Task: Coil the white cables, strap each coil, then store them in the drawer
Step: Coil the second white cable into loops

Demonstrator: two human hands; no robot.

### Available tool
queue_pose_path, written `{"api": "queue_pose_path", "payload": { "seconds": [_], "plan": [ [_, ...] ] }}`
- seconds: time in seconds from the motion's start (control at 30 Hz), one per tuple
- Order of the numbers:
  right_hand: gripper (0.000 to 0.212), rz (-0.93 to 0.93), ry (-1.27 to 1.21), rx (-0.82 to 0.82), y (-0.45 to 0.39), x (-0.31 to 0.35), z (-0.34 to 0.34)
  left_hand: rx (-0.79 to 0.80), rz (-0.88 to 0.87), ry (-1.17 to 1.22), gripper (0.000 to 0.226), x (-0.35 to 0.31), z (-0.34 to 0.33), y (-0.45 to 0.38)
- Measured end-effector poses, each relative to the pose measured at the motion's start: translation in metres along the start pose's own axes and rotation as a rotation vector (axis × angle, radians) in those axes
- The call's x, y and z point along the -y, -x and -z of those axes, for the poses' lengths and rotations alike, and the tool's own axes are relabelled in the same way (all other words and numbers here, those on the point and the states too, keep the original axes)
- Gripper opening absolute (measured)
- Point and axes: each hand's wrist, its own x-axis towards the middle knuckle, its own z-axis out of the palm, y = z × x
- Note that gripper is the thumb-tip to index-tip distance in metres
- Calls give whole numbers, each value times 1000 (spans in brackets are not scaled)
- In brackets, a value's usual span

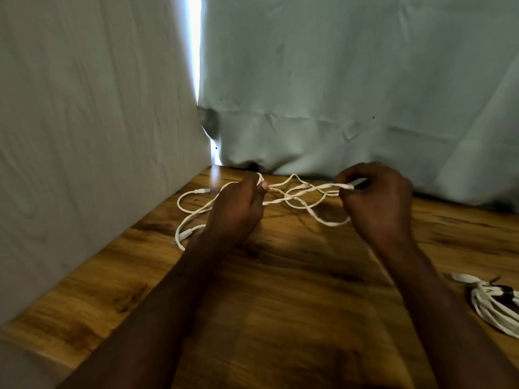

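Note:
A loose white cable [302,196] stretches in tangled loops between my two hands, a little above the wooden table [280,304]. My left hand [238,206] pinches one end of the bundle between thumb and fingers. My right hand [376,200] grips the other end with curled fingers. More slack of the white cable trails left of my left hand and lies on the table, ending in a plug. A second white cable [494,304], coiled and held by a dark strap, lies at the right edge.
A pale cloth [351,94] hangs behind the table along its far edge. Another light fabric panel [84,136] stands along the table's left side. A bright gap shows between the two.

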Motion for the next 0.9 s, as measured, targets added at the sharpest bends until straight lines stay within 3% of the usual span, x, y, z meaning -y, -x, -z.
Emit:
{"api": "queue_pose_path", "payload": {
  "seconds": [0.07,0.13,0.17,0.27,0.33,0.43,0.5,0.63,0.73,0.8,0.9],
  "plan": [
    [19,-384,-375,42,-6,-4,9,46,63,235,41,-10,2,0],
    [16,-737,-827,156,-7,-2,9,222,108,513,46,-23,4,0],
    [16,-828,-984,164,-8,-4,9,342,134,626,50,-29,5,1],
    [18,-813,-1123,185,-10,-12,4,624,206,919,48,-36,11,5],
    [18,-746,-994,178,-11,-12,4,701,271,1139,41,-39,15,4],
    [9,-400,-531,116,-10,-11,9,681,423,1432,36,-41,17,2],
    [12,-221,-488,193,-8,-6,8,620,528,1547,34,-42,20,-1],
    [28,-100,-495,331,-1,-1,-2,513,567,1764,29,-39,22,-2],
    [27,-160,-515,229,-3,-9,-7,496,513,1981,21,-31,24,-4],
    [28,-300,-612,141,-8,-14,-3,439,502,2049,18,-25,26,-7],
    [31,-647,-1076,172,-10,-13,2,337,545,2020,21,-23,27,-9]
  ]
}}
